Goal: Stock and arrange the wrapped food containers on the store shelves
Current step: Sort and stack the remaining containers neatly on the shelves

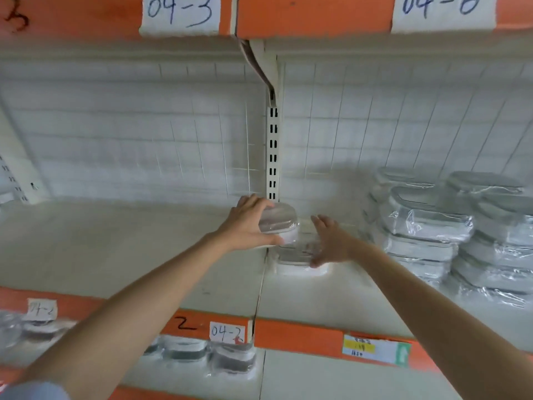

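1. Left hand (248, 223), frame centre: grip closed around a small wrapped container (278, 223), fingers over the lid, thumb at the near edge. Container is held just above the shelf (144, 249), in front of the slotted upright (272, 157).
2. Right hand (331, 241): grip open, fingers spread, nothing held. Palm is touching or just beside a second wrapped container (297, 259) that sits on the shelf below and right of the held one.
3. Contents of both: cannot be told through the film; only pale lids and clear wrap are seen.
4. Right of frame: stacks of wrapped containers (450, 226), grey lids, several layers high, against the back grid.
5. Lower shelf, bottom left: a row of wrapped containers (230, 359) with dark contents, blurred.
6. Shelf edge labels: "04-3" (180, 10) is seen at the top, "04-2" (227, 332) below.
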Demonstrator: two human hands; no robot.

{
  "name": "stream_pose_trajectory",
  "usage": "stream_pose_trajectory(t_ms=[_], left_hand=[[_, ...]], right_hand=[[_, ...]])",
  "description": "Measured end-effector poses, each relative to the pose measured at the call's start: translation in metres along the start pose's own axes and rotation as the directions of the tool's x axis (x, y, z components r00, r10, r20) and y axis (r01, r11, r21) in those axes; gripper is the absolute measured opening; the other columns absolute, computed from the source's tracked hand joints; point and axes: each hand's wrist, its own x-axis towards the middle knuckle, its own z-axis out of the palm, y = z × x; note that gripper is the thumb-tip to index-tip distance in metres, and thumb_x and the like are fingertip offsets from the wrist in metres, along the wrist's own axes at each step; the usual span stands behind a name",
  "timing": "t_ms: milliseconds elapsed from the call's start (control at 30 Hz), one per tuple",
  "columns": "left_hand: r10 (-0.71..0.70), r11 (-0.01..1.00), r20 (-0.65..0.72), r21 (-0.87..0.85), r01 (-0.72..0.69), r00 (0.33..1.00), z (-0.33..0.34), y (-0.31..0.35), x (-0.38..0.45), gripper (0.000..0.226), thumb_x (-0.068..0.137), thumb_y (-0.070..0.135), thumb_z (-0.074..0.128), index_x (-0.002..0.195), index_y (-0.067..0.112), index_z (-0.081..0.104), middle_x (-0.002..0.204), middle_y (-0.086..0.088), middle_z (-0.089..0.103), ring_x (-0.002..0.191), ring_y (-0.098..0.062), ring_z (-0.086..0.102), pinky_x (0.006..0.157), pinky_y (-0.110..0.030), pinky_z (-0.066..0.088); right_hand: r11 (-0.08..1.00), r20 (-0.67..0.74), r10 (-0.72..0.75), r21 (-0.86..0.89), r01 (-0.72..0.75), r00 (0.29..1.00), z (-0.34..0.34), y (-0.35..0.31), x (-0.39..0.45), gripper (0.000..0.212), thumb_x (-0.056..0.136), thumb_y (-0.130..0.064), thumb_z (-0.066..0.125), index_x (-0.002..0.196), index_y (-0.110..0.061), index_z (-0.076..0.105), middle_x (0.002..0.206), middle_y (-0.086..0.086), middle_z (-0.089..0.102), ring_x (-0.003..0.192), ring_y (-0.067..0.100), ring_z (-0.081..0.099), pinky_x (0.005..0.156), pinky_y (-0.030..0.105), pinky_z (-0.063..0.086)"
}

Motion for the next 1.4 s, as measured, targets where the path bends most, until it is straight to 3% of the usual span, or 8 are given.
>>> stream_pose_trajectory(t_ms=[167,300,500,733,900,1100,1200,1400], left_hand=[[0.012,1.0,0.1,0.017,-0.014,0.995,0.035,0.017,0.031,0.082,0.066,0.059,0.075,0.132,0.021,0.043,0.132,0.002,0.04,0.128,-0.017,0.031,0.106,-0.04,0.031],[-0.024,0.965,0.206,-0.249,0.076,0.978,0.025,0.012,0.034,0.074,0.081,0.059,0.058,0.142,0.024,0.034,0.148,0.002,0.023,0.141,-0.011,0.014,0.114,-0.029,0.017],[-0.125,0.878,0.365,-0.392,0.274,0.923,0.003,-0.018,0.022,0.096,0.068,0.055,0.075,0.145,0.025,0.026,0.146,0.003,0.028,0.134,-0.012,0.03,0.108,-0.031,0.032],[-0.074,0.904,0.128,-0.411,0.121,0.989,0.032,-0.004,0.025,0.081,0.07,0.035,0.081,0.138,0.022,0.04,0.133,0.006,0.045,0.12,-0.006,0.043,0.094,-0.022,0.043],[0.004,0.972,0.164,-0.233,0.035,0.986,0.03,0.001,0.018,0.073,0.074,0.046,0.075,0.133,0.022,0.04,0.13,0.008,0.037,0.121,-0.008,0.039,0.096,-0.026,0.038],[-0.091,0.991,0.243,-0.078,0.113,0.966,0.034,0.012,0.021,0.071,0.068,0.038,0.081,0.121,0.019,0.037,0.119,0.0,0.037,0.1,-0.02,0.05,0.083,-0.033,0.046],[-0.094,0.981,0.218,-0.149,0.128,0.971,0.041,0.011,0.032,0.078,0.068,0.032,0.082,0.131,0.02,0.037,0.122,-0.003,0.034,0.101,-0.021,0.048,0.083,-0.029,0.042],[-0.111,0.925,0.105,-0.354,0.141,0.988,0.056,0.006,0.061,0.087,0.067,0.018,0.084,0.143,0.023,0.04,0.132,0.002,0.054,0.104,-0.013,0.053,0.084,-0.011,0.034]], right_hand=[[0.997,0.018,0.013,-0.07,-0.012,1.0,-0.032,0.003,0.005,0.099,0.082,-0.008,0.062,0.147,-0.004,-0.012,0.156,0.014,-0.013,0.145,0.032,-0.007,0.117,0.04,0.012],[0.996,0.039,-0.053,-0.072,0.056,0.998,-0.044,0.01,-0.003,0.076,0.087,0.004,0.043,0.151,-0.013,0.006,0.158,0.008,-0.003,0.145,0.026,0.001,0.116,0.037,0.015],[0.982,-0.001,-0.17,0.082,0.17,0.985,-0.049,-0.009,-0.002,0.076,0.086,-0.021,0.06,0.149,-0.025,0.018,0.158,0.002,0.007,0.145,0.019,0.002,0.114,0.037,0.017],[0.983,0.036,-0.086,-0.161,0.091,0.996,-0.038,-0.012,0.016,0.075,0.074,-0.046,0.072,0.136,-0.024,0.036,0.127,0.004,0.043,0.12,0.027,0.038,0.095,0.041,0.04],[0.983,0.045,-0.12,-0.134,0.125,0.992,-0.038,-0.01,0.016,0.075,0.073,-0.037,0.076,0.136,-0.024,0.037,0.126,0.004,0.045,0.118,0.026,0.04,0.094,0.038,0.039],[0.981,-0.019,-0.15,-0.125,0.147,0.988,-0.029,-0.012,0.016,0.082,0.077,-0.033,0.074,0.144,-0.02,0.029,0.137,0.002,0.044,0.126,0.025,0.041,0.097,0.035,0.037],[0.984,-0.049,-0.086,-0.16,0.077,0.995,-0.028,-0.009,0.023,0.066,0.078,-0.033,0.072,0.133,-0.017,0.041,0.122,0.005,0.048,0.118,0.027,0.046,0.093,0.037,0.042],[0.991,-0.186,0.052,-0.115,-0.074,0.981,-0.032,0.004,0.037,0.052,0.08,-0.033,0.071,0.125,-0.017,0.05,0.129,0.001,0.045,0.12,0.024,0.039,0.088,0.031,0.037]])
